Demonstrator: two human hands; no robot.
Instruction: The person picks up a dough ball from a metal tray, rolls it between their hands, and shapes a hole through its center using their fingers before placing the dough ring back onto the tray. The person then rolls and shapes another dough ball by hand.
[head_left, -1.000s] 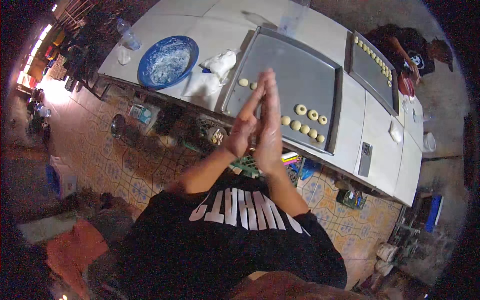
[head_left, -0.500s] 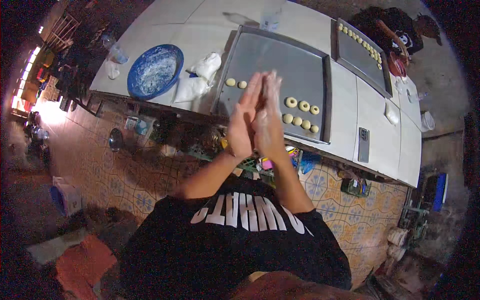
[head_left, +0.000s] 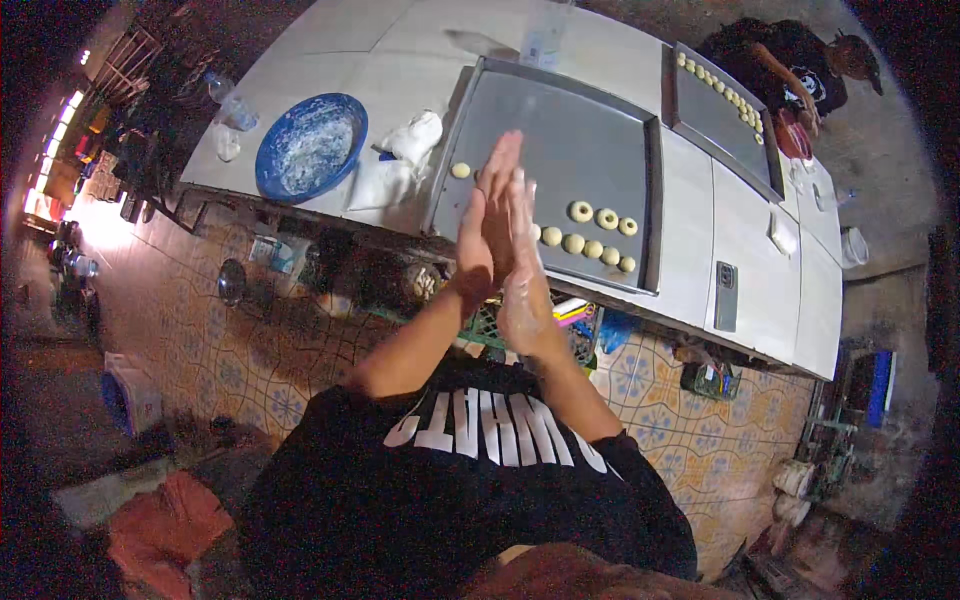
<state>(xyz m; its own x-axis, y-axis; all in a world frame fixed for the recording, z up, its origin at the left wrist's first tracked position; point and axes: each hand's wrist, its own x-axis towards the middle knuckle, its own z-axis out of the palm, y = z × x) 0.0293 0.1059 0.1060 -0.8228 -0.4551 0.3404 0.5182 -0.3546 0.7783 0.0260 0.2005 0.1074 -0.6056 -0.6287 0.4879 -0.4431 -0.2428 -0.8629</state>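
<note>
My left hand [head_left: 478, 235] and my floury right hand [head_left: 524, 300] are pressed palm to palm above the near edge of a large metal baking tray [head_left: 560, 110]. Fingers on both are straight and point away from me. Whatever lies between the palms, if anything, is hidden. To the right of my hands, a row of round dough balls [head_left: 573, 243] runs along the tray's near side. Behind it sit dough rings [head_left: 607, 218], three in all. One dough ball [head_left: 460, 171] shows at the tray's left, beyond my left hand.
A blue basin [head_left: 262, 160] coated with flour stands left of the tray, with white plastic bags [head_left: 385, 185] beside it. Farther right are a second tray [head_left: 690, 110] with dough pieces, a phone [head_left: 726, 297] and a co-worker [head_left: 790, 65]. A clear container [head_left: 540, 45] stands behind.
My hands have drawn slightly nearer to me, sliding against each other, the left now reaching farther out. More of the near dough row shows. The co-worker's head leans farther into view.
</note>
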